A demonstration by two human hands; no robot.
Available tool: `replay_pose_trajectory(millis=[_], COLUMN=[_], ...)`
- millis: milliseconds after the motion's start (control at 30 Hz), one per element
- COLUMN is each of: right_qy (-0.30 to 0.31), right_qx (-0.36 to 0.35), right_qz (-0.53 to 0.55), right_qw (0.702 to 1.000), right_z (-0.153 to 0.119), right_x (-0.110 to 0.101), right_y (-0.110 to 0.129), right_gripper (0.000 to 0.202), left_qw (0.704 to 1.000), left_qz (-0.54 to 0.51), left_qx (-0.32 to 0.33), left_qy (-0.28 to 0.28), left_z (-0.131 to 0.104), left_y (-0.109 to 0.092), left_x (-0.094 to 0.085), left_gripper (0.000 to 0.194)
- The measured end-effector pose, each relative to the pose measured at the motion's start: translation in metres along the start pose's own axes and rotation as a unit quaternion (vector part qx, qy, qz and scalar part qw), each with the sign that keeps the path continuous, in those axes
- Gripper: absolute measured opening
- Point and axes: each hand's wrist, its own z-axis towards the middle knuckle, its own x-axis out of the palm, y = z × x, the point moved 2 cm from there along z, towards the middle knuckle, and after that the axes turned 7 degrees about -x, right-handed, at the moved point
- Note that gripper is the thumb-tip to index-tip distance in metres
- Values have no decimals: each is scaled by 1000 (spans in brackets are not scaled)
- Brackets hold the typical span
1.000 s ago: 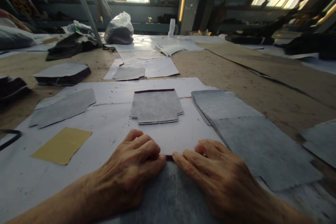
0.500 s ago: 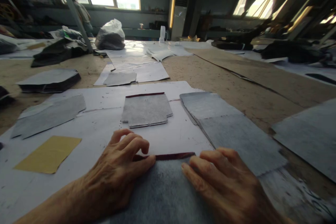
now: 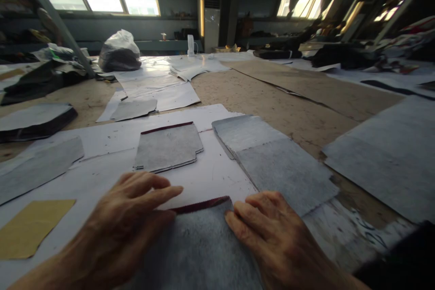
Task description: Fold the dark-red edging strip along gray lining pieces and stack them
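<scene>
A grey sheet with a dark red strip along its far edge lies in front of me. My left hand rests over its left side, with the index finger stretched out above the strip and the thumb at the strip's left end. On the right corner of the sheet lies my right hand, its fingers bent and pressed together at the edge. Beyond them sits a small stack of grey pieces, the top one also edged in dark red.
Larger grey sheets lie to the right, another farther right. A yellow piece and a grey piece are at the left. Farther back stand a thick stack and a filled plastic bag.
The view has turned to the right, so things sit farther left. My left index finger has straightened from its bent pose and lifted off the strip. My right hand stays at the sheet's right corner.
</scene>
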Motion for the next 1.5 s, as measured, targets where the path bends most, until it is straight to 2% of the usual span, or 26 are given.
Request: replay_pose_trajectory(millis=[133, 267, 400, 533, 700, 833, 933, 1133, 1233, 1400, 1500], right_qy=[-6, -33, -41, -32, -10, 9, 19, 30, 7, 16, -6], right_qx=[11, 2, 26, 35, 30, 30, 37, 46, 50, 48, 41], right_qz=[-1, -2, -32, -45, -66, -82, -81, -67, -72, -70, -60], right_qw=[1000, 999, 998, 998, 997, 996, 996, 996, 996, 996, 997], right_z=[-2, -5, -4, -3, -2, -2, -3, -6, -7, -4, -3], right_x=[-1, -4, -4, -2, 0, 0, 0, 3, 4, 1, -2], right_y=[-1, -2, -2, -2, -2, -4, -6, -9, -10, -8, -8], right_gripper=[31, 34, 37, 36, 34, 36, 36, 36, 37, 36, 36], left_qw=[997, 994, 993, 995, 998, 995, 991, 991, 992, 992, 993], left_qz=[-79, -112, -115, -99, -24, 33, 65, 64, 54, 24, 11], left_qx=[5, -10, 1, 28, 62, 87, 110, 112, 111, 117, 110], left_qy=[16, -8, -24, -15, 3, -28, -26, -22, -25, -33, -39], left_z=[23, 26, 22, 21, 20, 18, 18, 20, 19, 17, 16], left_y=[-34, -42, -40, -41, -45, -49, -50, -50, -49, -46, -44], left_x=[32, 51, 50, 49, 53, 53, 51, 47, 47, 48, 50], left_gripper=[26, 27, 29, 34, 32, 30, 30, 31, 32, 31, 31])
